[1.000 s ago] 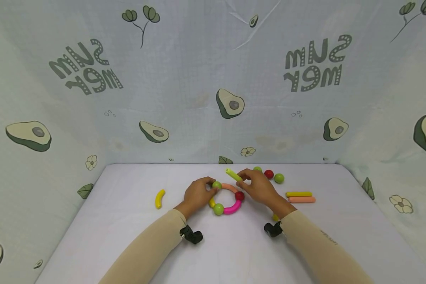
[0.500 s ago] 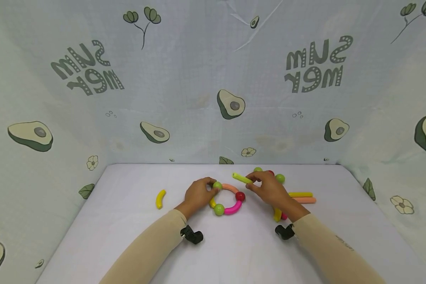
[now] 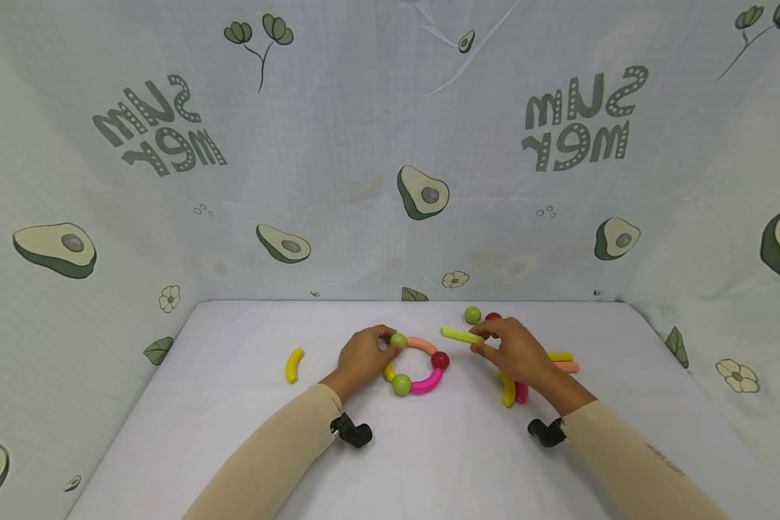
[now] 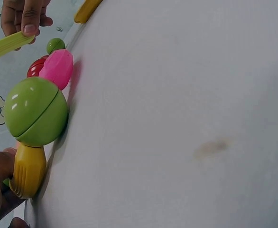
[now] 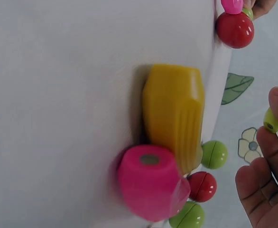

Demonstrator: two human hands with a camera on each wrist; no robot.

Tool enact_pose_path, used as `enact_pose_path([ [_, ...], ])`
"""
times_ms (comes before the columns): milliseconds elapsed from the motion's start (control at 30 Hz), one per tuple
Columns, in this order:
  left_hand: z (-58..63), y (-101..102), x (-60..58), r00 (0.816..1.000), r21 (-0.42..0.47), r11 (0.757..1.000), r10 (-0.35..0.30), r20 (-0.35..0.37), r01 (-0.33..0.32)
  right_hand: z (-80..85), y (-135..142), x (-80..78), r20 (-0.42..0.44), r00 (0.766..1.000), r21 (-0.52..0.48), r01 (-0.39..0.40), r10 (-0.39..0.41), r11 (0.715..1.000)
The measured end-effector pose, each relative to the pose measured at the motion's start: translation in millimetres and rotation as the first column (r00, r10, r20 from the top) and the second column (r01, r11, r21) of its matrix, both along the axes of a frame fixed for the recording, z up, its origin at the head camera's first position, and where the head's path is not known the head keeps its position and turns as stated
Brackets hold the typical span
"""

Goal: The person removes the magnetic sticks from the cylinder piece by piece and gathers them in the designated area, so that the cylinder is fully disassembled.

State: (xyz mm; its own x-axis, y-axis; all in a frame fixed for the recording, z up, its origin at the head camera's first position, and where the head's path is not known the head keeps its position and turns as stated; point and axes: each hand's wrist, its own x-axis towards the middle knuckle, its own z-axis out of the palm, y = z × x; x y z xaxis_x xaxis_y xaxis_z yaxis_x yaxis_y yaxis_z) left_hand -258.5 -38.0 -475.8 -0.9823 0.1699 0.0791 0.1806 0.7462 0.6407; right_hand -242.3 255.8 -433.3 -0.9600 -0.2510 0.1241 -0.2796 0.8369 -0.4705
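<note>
A ring of balls and curved pieces lies on the white table. My left hand [image 3: 364,355] pinches its upper left green ball [image 3: 399,340]. Next to that hand is the ring's yellow curved piece [image 4: 29,171], joined to the lower green ball [image 3: 401,384]. A pink curved piece [image 3: 427,382], a red ball [image 3: 440,360] and an orange curved piece [image 3: 422,344] make up the rest. Between its thumb and fingertips my right hand [image 3: 512,350] holds a straight yellow-green stick [image 3: 460,335], off the table and apart from the ring. In the right wrist view that stick's end [image 5: 272,121] shows a dark spot.
Under the right forearm lie a yellow curved piece [image 3: 508,388] and a pink piece [image 3: 522,393]. Behind the right hand are a green ball [image 3: 472,315] and other balls, partly hidden. Yellow and orange sticks [image 3: 568,367] lie right; a yellow curved piece [image 3: 294,365] lies left.
My right hand has moved right, away from the ring, carrying the yellow-green stick, which has turned nearly level. The left hand stays at the green ball.
</note>
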Motion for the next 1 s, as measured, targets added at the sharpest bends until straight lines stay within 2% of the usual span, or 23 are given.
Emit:
enact_pose_path([
  [300,-3.0,0.8,-0.7,1.0,-0.004,1.0,0.006,0.0,-0.006,-0.8,19.2,6.6,-0.002,1.0,-0.011,-0.011,0.011,1.0],
  [733,-4.1,0.1,-0.9,1.0,-0.006,1.0,0.005,-0.007,-0.005,1.6,48.9,16.9,-0.005,0.999,0.029,0.042,-0.042,0.999],
  [1000,-3.7,-0.1,-1.0,1.0,-0.008,1.0,0.01,-0.006,-0.01,2.1,65.9,23.0,0.037,0.998,0.018,0.056,-0.056,0.998],
])
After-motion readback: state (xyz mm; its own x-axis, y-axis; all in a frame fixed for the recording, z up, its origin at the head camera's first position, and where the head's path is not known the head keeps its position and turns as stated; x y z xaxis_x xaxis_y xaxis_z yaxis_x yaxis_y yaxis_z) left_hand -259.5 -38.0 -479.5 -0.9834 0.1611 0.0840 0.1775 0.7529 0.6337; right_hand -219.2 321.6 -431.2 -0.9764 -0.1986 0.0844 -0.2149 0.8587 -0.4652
